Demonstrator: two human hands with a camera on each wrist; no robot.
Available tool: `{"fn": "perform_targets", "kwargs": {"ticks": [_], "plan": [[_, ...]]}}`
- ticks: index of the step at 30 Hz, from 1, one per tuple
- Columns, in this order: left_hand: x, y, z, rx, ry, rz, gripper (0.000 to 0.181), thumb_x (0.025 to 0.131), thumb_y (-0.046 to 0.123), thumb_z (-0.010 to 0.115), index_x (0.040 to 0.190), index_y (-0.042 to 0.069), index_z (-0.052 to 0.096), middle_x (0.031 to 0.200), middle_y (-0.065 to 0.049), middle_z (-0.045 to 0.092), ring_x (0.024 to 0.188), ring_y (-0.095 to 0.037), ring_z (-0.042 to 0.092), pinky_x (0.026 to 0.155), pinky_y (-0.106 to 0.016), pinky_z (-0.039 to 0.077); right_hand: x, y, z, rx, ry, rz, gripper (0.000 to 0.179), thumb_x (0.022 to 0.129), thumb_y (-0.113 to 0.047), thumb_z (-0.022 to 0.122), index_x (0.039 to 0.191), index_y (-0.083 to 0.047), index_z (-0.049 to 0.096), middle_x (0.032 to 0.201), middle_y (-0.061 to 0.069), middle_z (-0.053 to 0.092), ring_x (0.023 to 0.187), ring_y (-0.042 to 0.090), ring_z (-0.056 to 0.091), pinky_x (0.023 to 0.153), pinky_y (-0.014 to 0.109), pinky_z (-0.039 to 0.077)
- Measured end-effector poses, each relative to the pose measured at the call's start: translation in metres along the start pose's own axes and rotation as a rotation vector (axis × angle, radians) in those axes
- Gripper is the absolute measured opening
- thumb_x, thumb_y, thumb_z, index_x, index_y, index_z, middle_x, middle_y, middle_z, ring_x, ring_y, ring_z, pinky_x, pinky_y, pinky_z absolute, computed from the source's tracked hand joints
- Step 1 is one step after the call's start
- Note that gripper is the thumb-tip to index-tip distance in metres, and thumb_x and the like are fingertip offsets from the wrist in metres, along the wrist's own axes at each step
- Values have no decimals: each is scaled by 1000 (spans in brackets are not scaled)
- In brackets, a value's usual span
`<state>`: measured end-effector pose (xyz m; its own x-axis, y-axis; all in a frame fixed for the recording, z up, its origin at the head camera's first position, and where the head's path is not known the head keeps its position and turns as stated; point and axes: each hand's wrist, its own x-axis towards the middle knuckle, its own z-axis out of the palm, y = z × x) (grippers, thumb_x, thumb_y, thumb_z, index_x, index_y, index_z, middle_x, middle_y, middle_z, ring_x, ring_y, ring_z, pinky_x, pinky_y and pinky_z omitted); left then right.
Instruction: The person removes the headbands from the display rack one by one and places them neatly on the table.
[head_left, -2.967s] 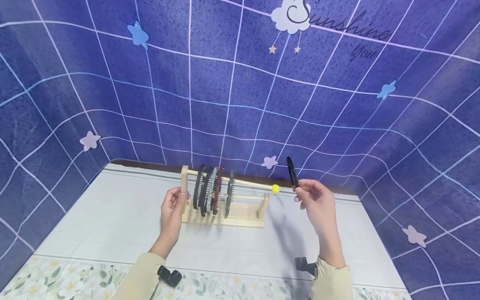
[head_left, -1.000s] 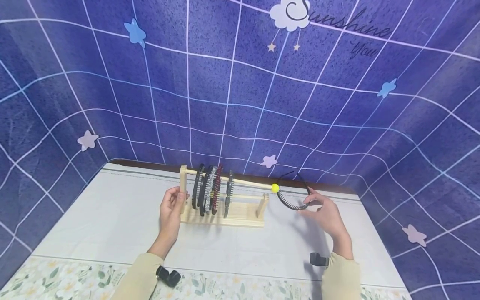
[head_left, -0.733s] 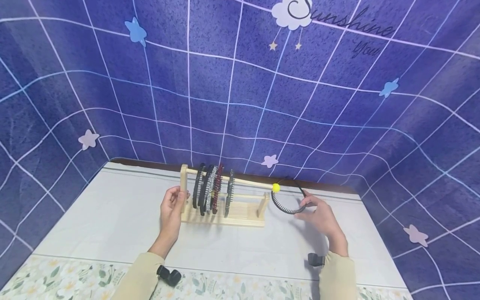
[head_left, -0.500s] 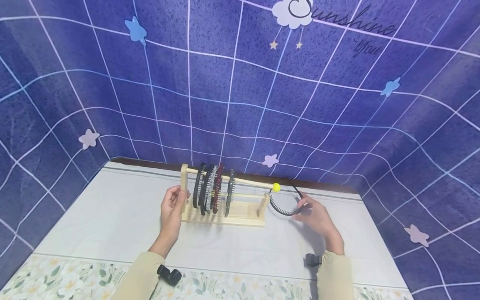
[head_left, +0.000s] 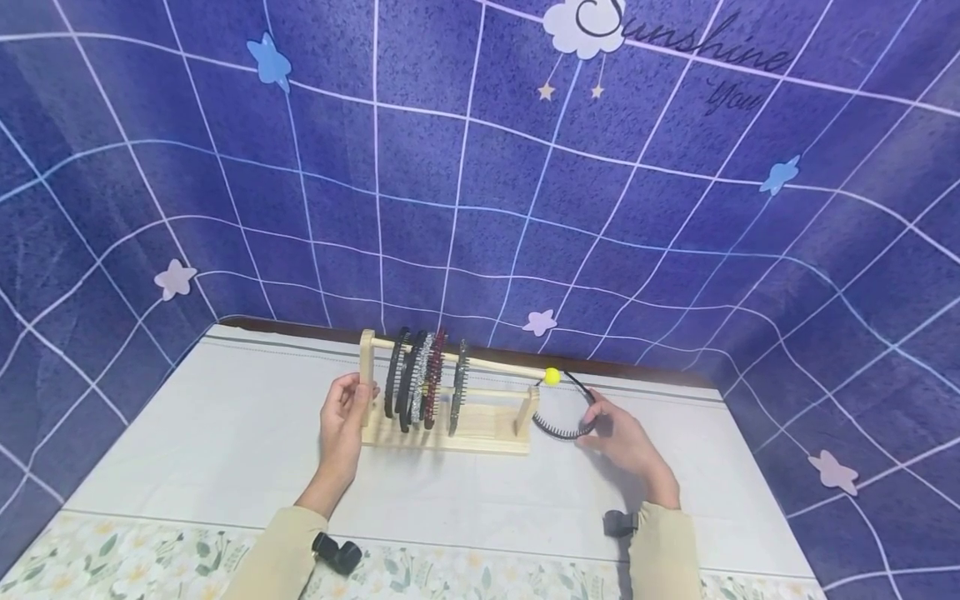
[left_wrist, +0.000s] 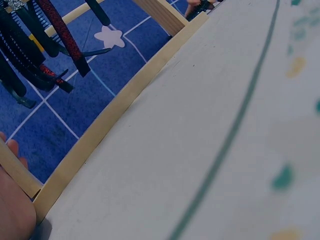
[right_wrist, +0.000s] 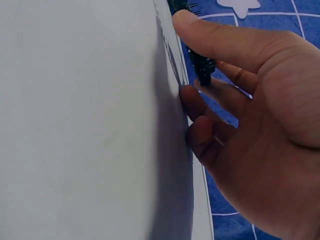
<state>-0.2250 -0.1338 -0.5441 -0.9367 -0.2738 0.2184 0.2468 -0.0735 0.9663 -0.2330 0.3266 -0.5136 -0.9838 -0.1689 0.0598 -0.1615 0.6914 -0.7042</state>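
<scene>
My left hand grips the left upright of a pale wooden headband stand. Along the stand's upper rod hang several toothed headbands: black ones, a silver glittery one, a dark red one and, a little apart, a grey one. At the stand's right end, my right hand pinches a black toothed headband between thumb and fingers. It hangs right by the yellow ball on the rod's tip; whether the rod passes through it I cannot tell. The right wrist view shows its dark teeth.
A white cloth covers the table, with a flowered strip along the near edge. Behind it rises a blue curtain with grid lines and stars. The stand stands close to the table's far edge.
My right hand has turned the black headband from edge-on to a visible loop, then carried it left and down beside the yellow ball. The left hand has stayed on the upright.
</scene>
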Motion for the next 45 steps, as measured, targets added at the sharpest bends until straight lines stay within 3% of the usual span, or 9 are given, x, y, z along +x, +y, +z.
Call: {"fn": "perform_targets", "kwargs": {"ticks": [7,19,35,41,45], "plan": [[-1,0,-2,20,0,7,29,120,21,52,142,1,55,132,-20,66,127,-22,69,111,-16,54,2,-1,3,-13,-21,28,28,88,-5,91,106,-10,70,172,25,40,160,55,33,136,70,16],[0,1,-3,-9,6,10,28,120,20,52,141,2,55,133,-21,66,125,-20,69,111,-16,54,0,-8,4,-68,-10,4,44,90,-4,89,130,-6,72,172,29,37,155,56,39,134,70,21],[0,0,-2,-14,2,6,28,120,20,52,141,2,55,135,-21,65,127,-22,69,112,-17,54,3,-4,3,-66,-1,9,46,84,2,90,126,-5,75,167,41,37,150,64,42,129,75,30],[1,3,0,-9,2,18,30,120,21,52,140,0,56,134,-16,68,127,-19,70,111,-15,54,1,-8,-4,-39,49,-3,51,82,0,94,128,-2,74,152,33,59,121,50,69,115,68,53],[1,4,1,-5,-1,14,30,120,21,52,141,-1,55,130,-7,69,126,-19,70,111,-15,54,-5,-15,-14,-5,108,17,44,89,-3,91,129,0,74,143,27,65,114,43,71,106,64,57]]}}
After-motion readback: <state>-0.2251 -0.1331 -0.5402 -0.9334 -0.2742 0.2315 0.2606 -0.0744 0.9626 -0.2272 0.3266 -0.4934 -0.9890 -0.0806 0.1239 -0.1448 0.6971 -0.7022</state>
